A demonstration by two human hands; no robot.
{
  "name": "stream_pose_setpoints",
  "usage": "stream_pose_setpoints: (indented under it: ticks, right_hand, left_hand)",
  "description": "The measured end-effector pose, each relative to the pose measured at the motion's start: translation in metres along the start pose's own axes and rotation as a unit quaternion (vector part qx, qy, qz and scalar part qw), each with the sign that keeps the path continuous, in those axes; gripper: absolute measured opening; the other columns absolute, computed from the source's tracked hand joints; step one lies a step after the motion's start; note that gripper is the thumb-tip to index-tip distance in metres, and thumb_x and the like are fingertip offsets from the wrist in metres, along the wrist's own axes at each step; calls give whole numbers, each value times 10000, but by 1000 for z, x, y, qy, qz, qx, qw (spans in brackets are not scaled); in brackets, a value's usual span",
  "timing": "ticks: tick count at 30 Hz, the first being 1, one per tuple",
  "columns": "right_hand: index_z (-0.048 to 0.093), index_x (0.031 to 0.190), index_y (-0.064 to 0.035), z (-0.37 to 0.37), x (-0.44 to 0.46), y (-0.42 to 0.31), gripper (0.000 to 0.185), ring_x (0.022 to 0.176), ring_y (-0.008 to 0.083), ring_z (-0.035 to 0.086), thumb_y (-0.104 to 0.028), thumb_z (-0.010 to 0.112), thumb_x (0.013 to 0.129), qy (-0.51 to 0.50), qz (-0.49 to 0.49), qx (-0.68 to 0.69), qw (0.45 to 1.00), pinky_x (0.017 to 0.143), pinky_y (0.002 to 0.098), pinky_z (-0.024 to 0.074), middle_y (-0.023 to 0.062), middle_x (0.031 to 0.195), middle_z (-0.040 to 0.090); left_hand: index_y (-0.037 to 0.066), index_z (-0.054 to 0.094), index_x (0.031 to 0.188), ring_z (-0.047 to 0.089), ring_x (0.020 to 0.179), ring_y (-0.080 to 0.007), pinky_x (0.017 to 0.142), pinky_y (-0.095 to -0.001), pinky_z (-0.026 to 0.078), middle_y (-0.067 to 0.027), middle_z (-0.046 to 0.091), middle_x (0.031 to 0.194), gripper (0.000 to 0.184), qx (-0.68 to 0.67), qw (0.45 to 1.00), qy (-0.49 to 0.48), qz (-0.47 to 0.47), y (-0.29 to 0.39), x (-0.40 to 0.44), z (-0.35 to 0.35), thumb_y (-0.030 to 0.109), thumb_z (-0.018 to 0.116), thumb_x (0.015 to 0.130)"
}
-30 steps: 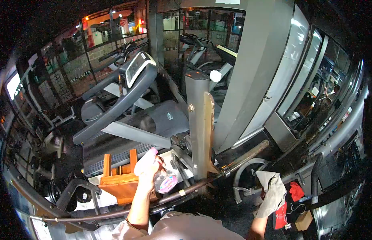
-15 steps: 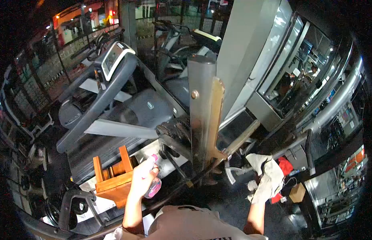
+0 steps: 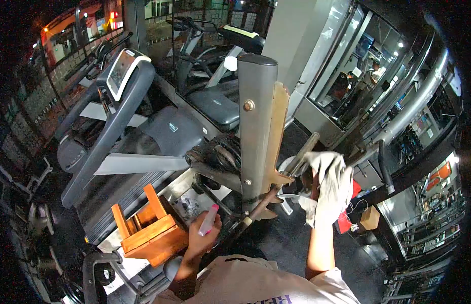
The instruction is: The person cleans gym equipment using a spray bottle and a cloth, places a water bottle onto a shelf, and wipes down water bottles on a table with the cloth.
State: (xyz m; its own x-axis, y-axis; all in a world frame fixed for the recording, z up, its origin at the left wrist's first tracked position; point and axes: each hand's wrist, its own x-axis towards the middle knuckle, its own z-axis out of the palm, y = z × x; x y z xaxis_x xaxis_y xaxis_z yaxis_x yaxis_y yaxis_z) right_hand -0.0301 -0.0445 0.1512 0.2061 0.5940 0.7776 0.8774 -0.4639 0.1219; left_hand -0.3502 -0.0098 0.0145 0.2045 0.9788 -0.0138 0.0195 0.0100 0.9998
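Note:
My left hand (image 3: 202,235) is closed around a small clear bottle with a pink top (image 3: 209,221), held upright and slightly tilted in front of my shirt. Its lower part is hidden by my fingers. A pale grey cloth (image 3: 332,169) is bunched in my right hand (image 3: 329,210), its loose end hanging down. The cloth lies against the far part of a metal bar (image 3: 260,203) that crosses the rack post; the folds hide most of my fingers. Directly ahead stands the grey upright post (image 3: 258,121), with a worn tan strip (image 3: 280,129) along its right side.
An orange wooden stool (image 3: 153,238) is at my lower left. Behind it stands a treadmill (image 3: 126,111), with another machine (image 3: 215,104) further back. A cardboard-coloured block (image 3: 369,218) and a red item (image 3: 344,223) are at the right, below a silver tube (image 3: 412,129).
My right hand has moved up and forward with the cloth to the bar. My left hand has shifted right and down with the bottle, away from the stool. The view has turned slightly.

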Motion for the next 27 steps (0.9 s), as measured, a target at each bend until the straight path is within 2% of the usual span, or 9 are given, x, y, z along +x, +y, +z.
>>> stream_pose_setpoints:
  ticks: [3, 5, 6, 7, 8, 17, 24, 26, 27]
  right_hand:
    - [403, 1433, -33, -43, 66, -31, 546, 1292, 287, 471, -124, 466, 898, 2, -65, -116, 991, 1060, 367, 401, 145, 1417, 470]
    - [394, 1441, -52, -63, 100, -50, 559, 1261, 296, 506, -112, 477, 891, 49, -107, -130, 985, 1047, 391, 424, 149, 1406, 484]
    - [406, 1440, -71, -74, 114, -59, 570, 1227, 305, 538, -113, 496, 878, 78, -140, -127, 979, 1013, 402, 459, 155, 1384, 505]
    - [498, 1382, -93, -79, 126, -68, 538, 1196, 315, 567, -107, 571, 849, 156, -193, -126, 961, 983, 413, 483, 138, 1346, 544]
    - [505, 1374, -92, -82, 135, -77, 528, 1194, 318, 564, -110, 572, 850, 156, -199, -109, 961, 987, 418, 478, 138, 1341, 545]
    - [560, 1298, -80, -47, 154, -101, 440, 1172, 341, 538, -138, 577, 863, 114, -140, 125, 976, 1020, 464, 433, 139, 1293, 556]
    - [603, 1239, -71, -17, 186, -105, 378, 1155, 359, 517, -159, 582, 872, 93, -67, 333, 936, 1046, 499, 398, 141, 1256, 564]
    - [615, 1222, -68, -1, 206, -130, 362, 1150, 364, 512, -165, 583, 875, 80, -53, 394, 914, 1053, 509, 388, 141, 1246, 567]
    - [621, 1214, -67, 9, 216, -147, 355, 1148, 367, 509, -169, 583, 876, 63, -51, 419, 904, 1057, 514, 383, 141, 1240, 568]
  left_hand:
    - [17, 655, 956, 617, 713, -141, 673, -295, 503, -66, 648, 785, 154, 18, 1000, 8, 17, -13, -1, -2, 111, 681, 836]
    - [20, 664, 966, 631, 760, -142, 715, -298, 509, -77, 669, 825, 161, -19, 996, -14, -90, -27, -5, -7, 107, 688, 833]
    - [20, 664, 966, 631, 760, -142, 715, -298, 509, -77, 669, 825, 161, -19, 996, -14, -89, -36, -7, -10, 107, 688, 833]
    - [20, 666, 965, 634, 757, -143, 713, -301, 510, -81, 672, 829, 157, -23, 1000, 8, -19, -44, -9, -12, 101, 686, 831]
    - [20, 668, 963, 637, 755, -144, 711, -303, 511, -84, 675, 834, 154, -27, 998, 31, 51, -49, -11, -13, 94, 685, 829]
    - [16, 669, 906, 642, 710, -200, 677, -318, 502, -99, 640, 780, 116, 29, 996, 22, 76, -32, -16, -24, 50, 676, 795]
    - [25, 661, 903, 619, 678, -192, 662, -311, 488, -103, 628, 756, 112, 34, 993, 30, 109, -28, -15, -19, 79, 685, 807]
    - [19, 658, 914, 605, 670, -192, 660, -311, 486, -111, 626, 762, 141, 70, 997, 12, 33, -25, -16, -20, 126, 688, 827]
    - [19, 658, 914, 605, 670, -192, 660, -311, 486, -111, 626, 762, 141, 71, 997, 11, 34, -26, -16, -19, 126, 688, 827]
